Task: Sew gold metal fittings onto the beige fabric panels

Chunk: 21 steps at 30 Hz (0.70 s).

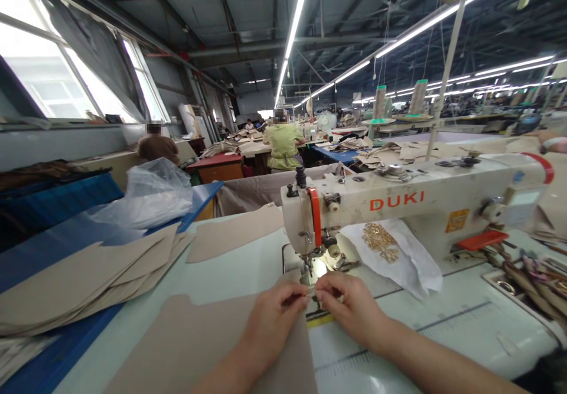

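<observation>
From the head view, my left grip (270,317) and right grip (354,311) pinch a small piece (311,293) between fingertips, its details too tiny to tell. The beige panel (195,347) lies on the bench (212,276), under my left grip, toward eight o'clock. The sewing machine (349,205) stands at one o'clock, gold fittings (380,240) at two.
</observation>
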Each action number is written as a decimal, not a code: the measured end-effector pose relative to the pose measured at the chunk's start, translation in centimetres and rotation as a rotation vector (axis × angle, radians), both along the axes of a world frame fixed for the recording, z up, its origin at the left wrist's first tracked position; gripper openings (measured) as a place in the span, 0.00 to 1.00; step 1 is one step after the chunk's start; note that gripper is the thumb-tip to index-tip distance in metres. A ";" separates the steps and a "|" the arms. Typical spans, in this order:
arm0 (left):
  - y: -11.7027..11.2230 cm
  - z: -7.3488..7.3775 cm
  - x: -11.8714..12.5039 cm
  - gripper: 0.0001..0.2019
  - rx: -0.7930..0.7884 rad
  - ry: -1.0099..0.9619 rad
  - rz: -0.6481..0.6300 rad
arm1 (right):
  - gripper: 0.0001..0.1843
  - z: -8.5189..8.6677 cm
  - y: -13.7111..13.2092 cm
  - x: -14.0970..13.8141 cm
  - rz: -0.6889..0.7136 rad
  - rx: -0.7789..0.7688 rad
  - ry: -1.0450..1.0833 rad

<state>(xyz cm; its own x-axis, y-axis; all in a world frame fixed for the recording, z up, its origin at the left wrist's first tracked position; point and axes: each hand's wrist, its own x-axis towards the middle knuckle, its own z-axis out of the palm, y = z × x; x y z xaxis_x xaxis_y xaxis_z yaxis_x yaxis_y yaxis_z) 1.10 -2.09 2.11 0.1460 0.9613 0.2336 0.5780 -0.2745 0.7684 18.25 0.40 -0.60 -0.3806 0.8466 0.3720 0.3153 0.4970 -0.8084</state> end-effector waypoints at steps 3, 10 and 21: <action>-0.2 0.5 -0.3 0.08 -0.034 0.027 0.006 | 0.07 -0.1 -0.1 0.0 0.012 0.002 0.012; 0.1 -0.4 -4.4 0.13 0.097 0.320 0.055 | 0.07 -0.4 -0.3 -0.2 0.062 -0.149 0.125; -1.4 -4.4 -4.1 0.19 0.270 0.466 0.027 | 0.05 -0.3 1.3 -1.8 0.038 -0.587 0.160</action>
